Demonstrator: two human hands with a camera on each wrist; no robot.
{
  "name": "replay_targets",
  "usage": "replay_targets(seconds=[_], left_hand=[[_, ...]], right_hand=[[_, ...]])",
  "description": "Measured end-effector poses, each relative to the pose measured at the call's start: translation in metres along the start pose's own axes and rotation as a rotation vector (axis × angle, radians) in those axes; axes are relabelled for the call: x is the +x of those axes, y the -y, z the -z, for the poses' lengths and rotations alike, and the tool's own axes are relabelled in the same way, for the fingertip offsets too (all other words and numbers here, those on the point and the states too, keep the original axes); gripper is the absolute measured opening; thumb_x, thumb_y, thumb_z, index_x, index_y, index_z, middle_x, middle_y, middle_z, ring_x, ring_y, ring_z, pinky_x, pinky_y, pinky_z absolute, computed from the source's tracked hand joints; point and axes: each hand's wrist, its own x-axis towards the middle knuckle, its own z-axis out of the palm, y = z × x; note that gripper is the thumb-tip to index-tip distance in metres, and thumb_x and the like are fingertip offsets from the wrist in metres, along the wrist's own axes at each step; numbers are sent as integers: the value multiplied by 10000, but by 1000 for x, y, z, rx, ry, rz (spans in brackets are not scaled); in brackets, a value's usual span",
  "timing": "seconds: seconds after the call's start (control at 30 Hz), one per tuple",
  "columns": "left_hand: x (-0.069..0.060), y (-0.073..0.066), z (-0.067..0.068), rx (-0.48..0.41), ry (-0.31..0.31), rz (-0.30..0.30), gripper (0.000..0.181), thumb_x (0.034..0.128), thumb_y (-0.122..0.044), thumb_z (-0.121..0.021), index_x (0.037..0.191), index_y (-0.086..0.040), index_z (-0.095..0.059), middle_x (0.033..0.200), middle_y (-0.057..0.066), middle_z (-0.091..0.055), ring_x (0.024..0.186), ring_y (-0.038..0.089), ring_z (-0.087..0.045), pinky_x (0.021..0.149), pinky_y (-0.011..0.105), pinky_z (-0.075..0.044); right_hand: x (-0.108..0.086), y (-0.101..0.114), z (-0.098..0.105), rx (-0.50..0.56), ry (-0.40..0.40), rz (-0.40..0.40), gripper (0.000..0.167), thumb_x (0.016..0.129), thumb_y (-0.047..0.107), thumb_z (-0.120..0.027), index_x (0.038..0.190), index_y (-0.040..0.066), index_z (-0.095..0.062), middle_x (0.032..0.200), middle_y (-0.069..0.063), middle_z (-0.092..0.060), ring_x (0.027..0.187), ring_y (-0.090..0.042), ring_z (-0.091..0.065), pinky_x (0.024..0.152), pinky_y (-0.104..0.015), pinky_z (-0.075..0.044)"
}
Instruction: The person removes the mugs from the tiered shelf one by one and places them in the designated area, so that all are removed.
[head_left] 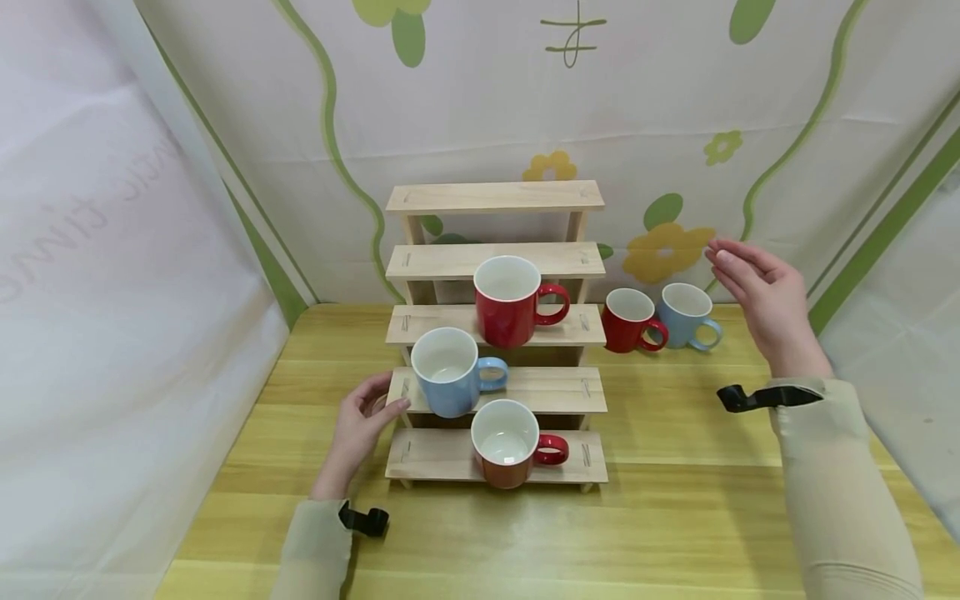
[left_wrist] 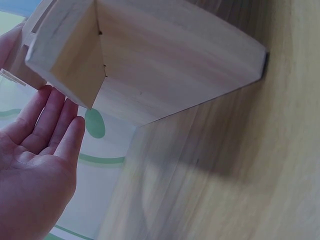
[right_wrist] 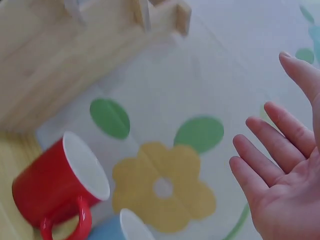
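Note:
A stepped wooden rack (head_left: 495, 197) stands on the table. My left hand (head_left: 365, 425) holds the left end of its second-lowest step, thumb on one side and fingers on the other; in the left wrist view the fingers (left_wrist: 42, 120) lie against the wood. Beside it on that step is a light blue mug (head_left: 450, 385). A red mug (head_left: 507, 321) stands on the middle step, another red mug (head_left: 504, 467) on the lowest. My right hand (head_left: 768, 300) is raised at the right, holding nothing, above and beside a second blue mug (head_left: 682, 321).
A smaller red mug (head_left: 624, 327) stands on the wooden table (head_left: 675, 517), right of the rack and next to the second blue mug. Behind hangs a white cloth (head_left: 465, 100) with flowers and green lines. More white cloth (head_left: 127, 275) borders the left side.

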Motion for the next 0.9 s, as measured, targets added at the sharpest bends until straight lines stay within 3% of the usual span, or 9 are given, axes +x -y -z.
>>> replay_targets(seconds=[0.3,0.53,0.9], left_hand=[[0,0,0,-2,1,-4,520,922,-70,-767,1374,57,-543,1385,183,-557,1256,215,-530,1053,224,-444],[0,0,0,9,2,-6,518,925,-77,-764,1376,53,-545,1384,180,-558,1264,235,-523,1054,227,-445],[-1,0,0,24,3,-4,509,933,-103,-762,1377,34,-554,1379,163,-563,1268,243,-517,1066,258,-444]], right_hand=[[-5,1,-41,-123,86,59,387,965,4,-686,1318,-125,-595,1274,-164,-674,1193,-216,-630,1033,-285,-472],[-15,-1,-70,-321,137,38,388,965,113,-724,1323,-17,-649,1272,-91,-688,1151,-171,-632,981,-184,-480],[-25,-13,-107,-457,241,32,376,980,161,-714,1321,11,-660,1293,-122,-674,1213,-194,-601,999,-204,-469]])
